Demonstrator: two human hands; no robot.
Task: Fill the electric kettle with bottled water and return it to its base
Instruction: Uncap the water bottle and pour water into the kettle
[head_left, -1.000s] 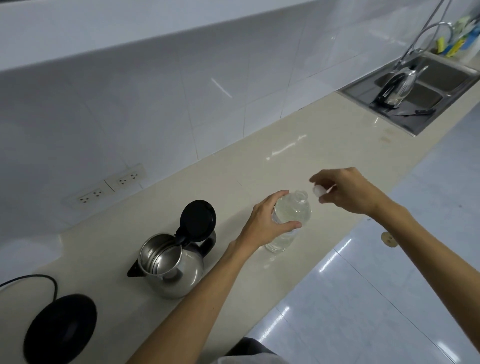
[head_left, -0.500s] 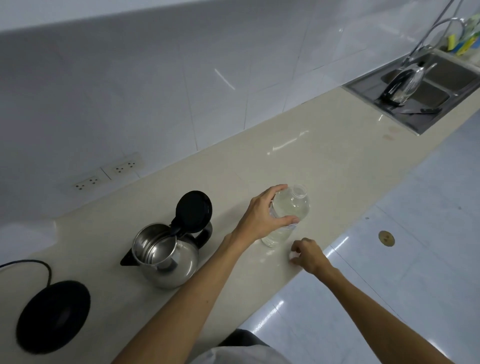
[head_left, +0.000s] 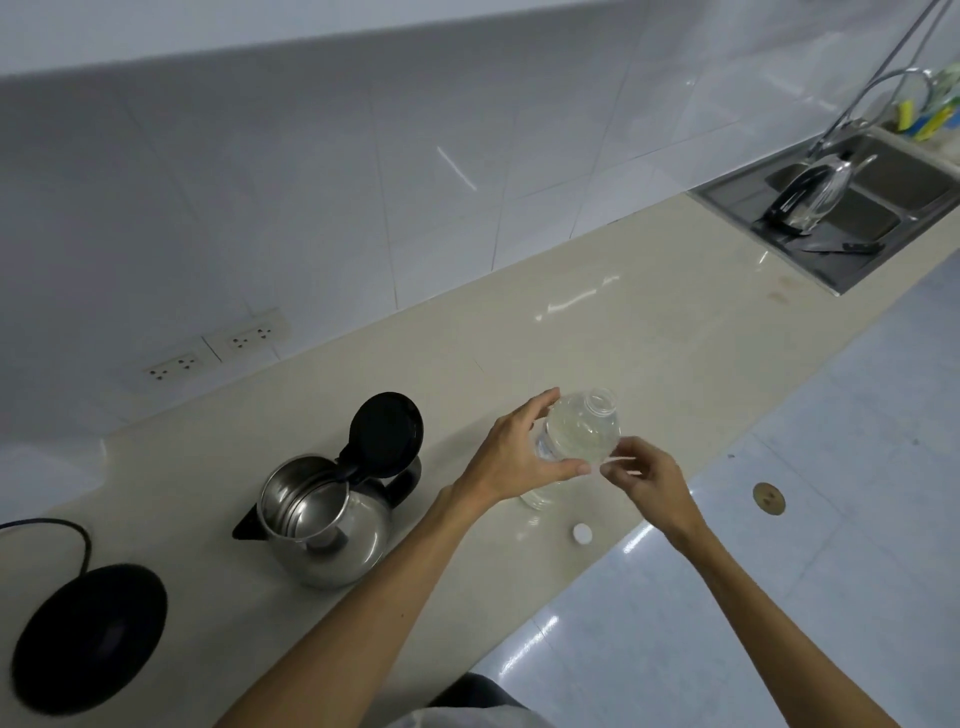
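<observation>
A clear water bottle (head_left: 582, 431) with its neck uncapped stands on the beige counter (head_left: 649, 338). My left hand (head_left: 514, 457) grips its body from the left. My right hand (head_left: 649, 478) touches the bottle's right side with its fingertips. The white cap (head_left: 582, 533) lies on the counter near the front edge, below the bottle. Left of the bottle stands the steel kettle (head_left: 327, 525), its black lid (head_left: 387, 434) flipped up and its inside showing. The black round base (head_left: 88, 636) with its cord sits at the far left.
Wall sockets (head_left: 218, 351) sit on the tiled wall behind the kettle. A steel sink (head_left: 852, 208) with a second kettle lying in it and a tap lies at the far right. The counter's front edge runs diagonally, with tiled floor (head_left: 779, 597) below.
My right hand set the white cap down on the counter near the edge, then rose to the bottle's right side. My left hand kept holding the bottle.
</observation>
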